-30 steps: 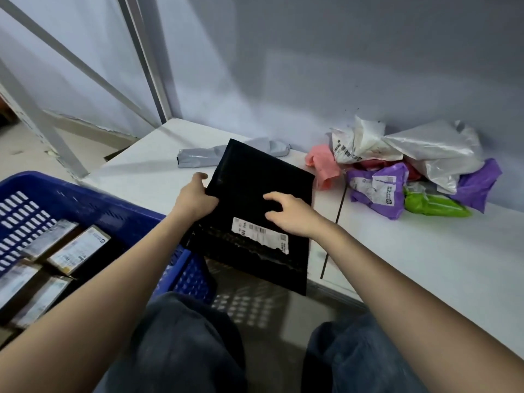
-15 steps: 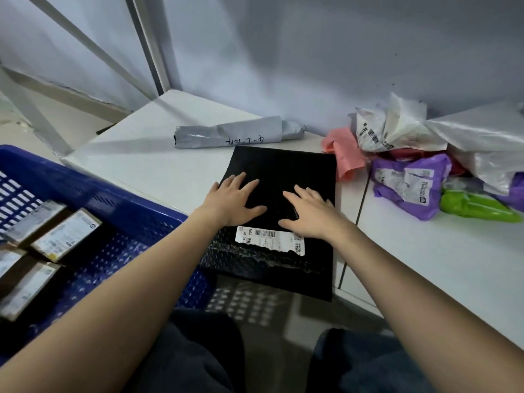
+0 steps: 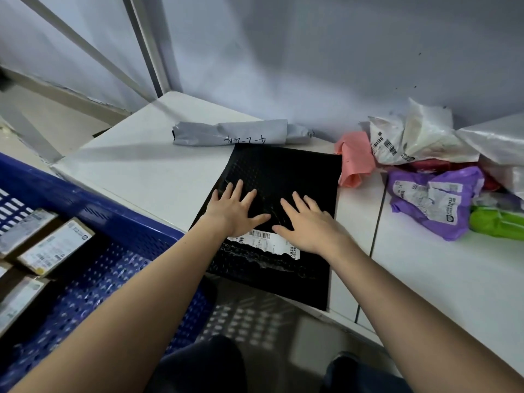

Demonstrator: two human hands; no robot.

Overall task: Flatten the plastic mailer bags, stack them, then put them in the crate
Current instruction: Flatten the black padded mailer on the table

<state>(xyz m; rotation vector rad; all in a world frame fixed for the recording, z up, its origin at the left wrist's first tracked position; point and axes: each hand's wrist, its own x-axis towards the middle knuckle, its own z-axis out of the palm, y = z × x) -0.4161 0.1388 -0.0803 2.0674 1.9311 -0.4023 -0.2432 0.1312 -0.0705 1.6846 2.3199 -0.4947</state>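
Note:
A black bubble mailer (image 3: 286, 177) with a white shipping label lies flat on the white table (image 3: 141, 171), its near edge hanging over the table's front. My left hand (image 3: 235, 208) and my right hand (image 3: 309, 222) rest palm down on its middle, fingers spread, side by side. A rolled grey mailer (image 3: 235, 133) lies just behind it. To the right sits a heap of crumpled mailers: pink (image 3: 354, 157), white (image 3: 411, 137), purple (image 3: 433, 197) and green (image 3: 496, 222). The blue crate (image 3: 119, 222) stands at the lower left.
Several labelled cardboard boxes (image 3: 54, 245) lie inside the crate. A grey wall backs the table, and metal frame bars (image 3: 147, 46) rise at the left. My knees are below the table's front edge.
The black mailer went from tilted up in my hands to lying flat on the table. Both hands let go of its edges and now press on it with open palms.

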